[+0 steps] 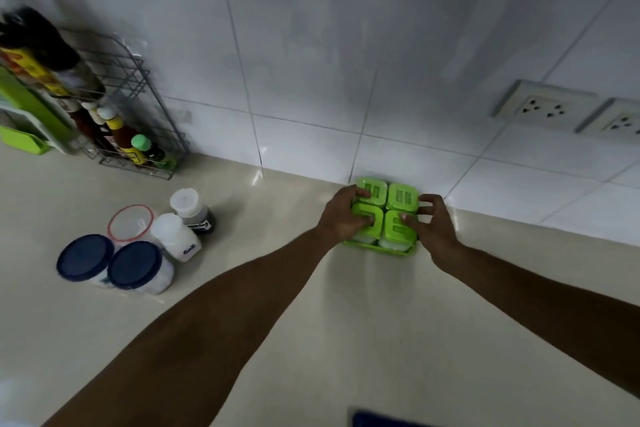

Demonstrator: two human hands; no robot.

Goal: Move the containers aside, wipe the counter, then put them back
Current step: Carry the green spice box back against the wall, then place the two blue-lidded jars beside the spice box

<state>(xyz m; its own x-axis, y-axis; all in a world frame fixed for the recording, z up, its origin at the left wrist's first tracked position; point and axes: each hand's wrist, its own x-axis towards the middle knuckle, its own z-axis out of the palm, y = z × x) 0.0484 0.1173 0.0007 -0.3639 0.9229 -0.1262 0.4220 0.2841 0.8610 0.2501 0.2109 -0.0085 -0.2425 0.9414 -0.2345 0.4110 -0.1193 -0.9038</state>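
Observation:
A green tray of several small green-lidded jars point(398, 199) sits on the beige counter point(277, 305), close against the tiled wall. My left hand point(343, 217) grips its left side, fingers over the lids. My right hand point(433, 222) grips its right side the same way. To the left stand two blue-lidded tubs point(86, 258) point(136, 265), a red-rimmed clear tub point(130, 222), a white salt shaker point(176, 236) and a dark shaker with a white cap point(192, 208).
A wire rack with sauce bottles point(138, 135) stands at the back left beside green plastic items point(24, 114). Two wall sockets point(543, 107) sit on the tiles at right. A dark blue thing point(381, 419) shows at the bottom edge.

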